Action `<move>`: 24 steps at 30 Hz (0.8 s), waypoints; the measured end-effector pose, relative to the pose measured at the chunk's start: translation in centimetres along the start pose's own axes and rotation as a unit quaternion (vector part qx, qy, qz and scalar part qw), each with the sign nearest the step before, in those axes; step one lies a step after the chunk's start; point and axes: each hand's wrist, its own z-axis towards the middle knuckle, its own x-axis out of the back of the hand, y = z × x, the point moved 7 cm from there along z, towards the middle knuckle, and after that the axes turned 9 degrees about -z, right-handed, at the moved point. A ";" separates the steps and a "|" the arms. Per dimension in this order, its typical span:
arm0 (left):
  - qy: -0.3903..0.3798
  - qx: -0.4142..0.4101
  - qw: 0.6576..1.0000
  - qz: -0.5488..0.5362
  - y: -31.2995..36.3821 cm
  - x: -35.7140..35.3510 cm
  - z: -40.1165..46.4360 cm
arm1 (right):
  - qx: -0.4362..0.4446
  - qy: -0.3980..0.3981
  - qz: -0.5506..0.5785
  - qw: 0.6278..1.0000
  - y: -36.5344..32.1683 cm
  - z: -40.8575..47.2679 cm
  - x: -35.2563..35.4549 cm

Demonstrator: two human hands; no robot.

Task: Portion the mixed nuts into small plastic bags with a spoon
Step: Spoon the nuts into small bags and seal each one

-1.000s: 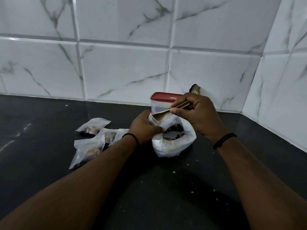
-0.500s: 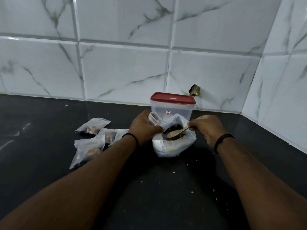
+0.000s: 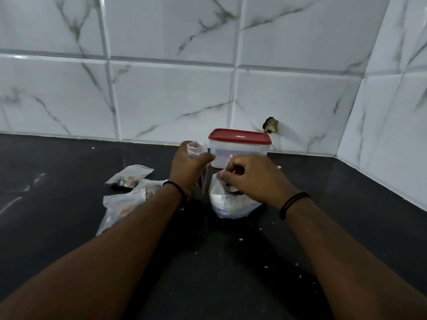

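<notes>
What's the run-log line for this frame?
stage: portioning | left hand: holds small bag | right hand: at big bag mouth, grip contents unclear | filled bags: left | container: lidded

White marble-veined wall tiles (image 3: 171, 98), dark countertop (image 3: 231, 273) scattered with crumbs, corner at right

The left hand (image 3: 188, 168) grips a small bag (image 3: 196, 150) beside the right hand (image 3: 250, 179), which rests over the large nut bag (image 3: 227, 204).
</notes>
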 end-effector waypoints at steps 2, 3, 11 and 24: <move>0.008 0.001 0.999 -0.033 0.2 0.3 0.2 | 0.014 -0.076 -0.033 0.996 -1.0 -0.3 -1.5; 0.009 0.002 0.999 -0.038 0.1 0.3 0.2 | 0.014 -0.101 -0.053 0.993 -1.1 -0.4 -2.0; -0.039 0.087 0.991 -0.089 -1.0 -0.6 -0.3 | -0.041 -0.172 -0.165 0.970 2.6 -0.8 0.4; -0.260 0.200 0.918 -0.223 -0.2 -4.5 -3.0 | -0.068 0.022 0.304 0.950 0.2 -0.3 0.9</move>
